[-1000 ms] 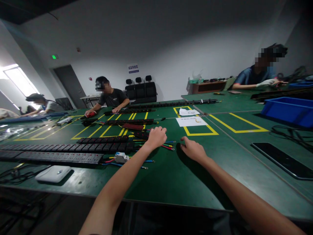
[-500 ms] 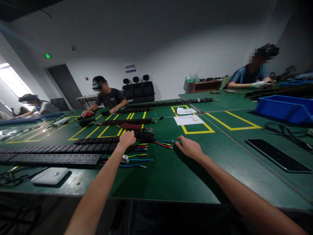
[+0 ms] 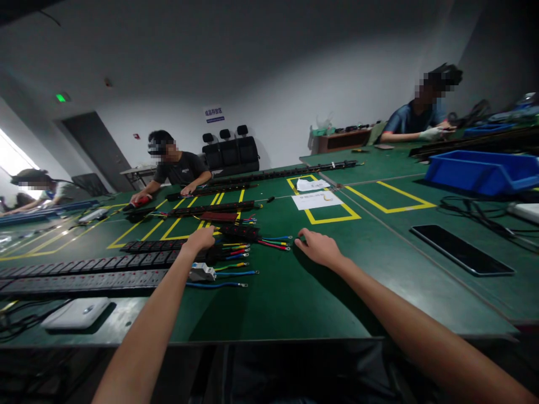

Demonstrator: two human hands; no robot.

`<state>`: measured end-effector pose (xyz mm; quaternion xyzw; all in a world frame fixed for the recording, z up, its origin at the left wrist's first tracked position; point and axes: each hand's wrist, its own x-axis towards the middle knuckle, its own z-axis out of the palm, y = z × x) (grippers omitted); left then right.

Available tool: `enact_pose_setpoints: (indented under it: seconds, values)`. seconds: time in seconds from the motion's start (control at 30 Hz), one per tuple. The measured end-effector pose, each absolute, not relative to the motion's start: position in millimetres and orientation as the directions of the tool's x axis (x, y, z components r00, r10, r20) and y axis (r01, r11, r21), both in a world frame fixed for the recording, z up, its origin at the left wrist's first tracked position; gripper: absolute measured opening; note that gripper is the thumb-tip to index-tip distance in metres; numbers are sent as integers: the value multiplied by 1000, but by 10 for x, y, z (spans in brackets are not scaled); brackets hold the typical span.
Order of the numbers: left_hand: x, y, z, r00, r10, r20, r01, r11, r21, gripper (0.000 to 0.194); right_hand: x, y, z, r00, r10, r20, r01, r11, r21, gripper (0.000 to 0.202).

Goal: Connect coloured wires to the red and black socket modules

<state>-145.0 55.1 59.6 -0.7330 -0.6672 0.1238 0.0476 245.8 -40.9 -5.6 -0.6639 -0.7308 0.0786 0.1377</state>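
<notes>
My left hand (image 3: 201,241) is closed over a long black power strip (image 3: 154,246) with red-marked sockets; its fingertips are partly hidden. Just right of that hand lies a short black section (image 3: 239,232), from which blue, green-yellow and red wires (image 3: 273,242) with ring terminals stick out. My right hand (image 3: 319,247) hovers or rests just beyond the wire ends, fingers loosely bent and apart, holding nothing visible. Closer to me lie a black socket strip (image 3: 92,265) and a grey one (image 3: 101,281). A white circuit breaker (image 3: 202,272) with blue wires sits under my left forearm.
A white box (image 3: 78,313) lies near the front edge, and a dark phone-like slab (image 3: 461,249) at right. Behind it stands a blue bin (image 3: 482,171) beside black cables. Papers (image 3: 316,200) lie mid-table. Co-workers sit across the table, one holding a red tool (image 3: 143,200).
My left hand has slid a little left along the strip, uncovering more of the black section and the breaker. My right hand stays by the wire ends. The view has turned slightly right.
</notes>
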Motion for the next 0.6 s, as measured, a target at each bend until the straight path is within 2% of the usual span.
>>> enact_pose_setpoints:
  seconds: [0.13,0.23,0.3,0.33,0.43,0.6]
  values:
    - [-1357,522,653,62,991,-115,955,-92,-281,44,2451,-410,-37,-78,993,84,947,101,-306,38]
    - [-1168,485,651,118,991,-60,941,-131,-313,45,2449,-411,-29,-79,993,83,946,101,-308,37]
    - [-998,465,629,211,977,-24,925,-208,-318,53,2450,-413,-28,-78,994,81,947,100,-306,37]
    - [-906,459,615,319,948,-7,896,-304,-323,58,2450,-415,-28,-78,994,81,947,99,-306,37]
    - [-643,464,580,481,876,-35,826,-466,-318,71,2451,-422,-27,-77,993,87,947,100,-305,37]
    - [-401,528,619,523,845,-117,796,-532,-288,59,2444,-429,-15,-70,994,81,946,92,-312,37]
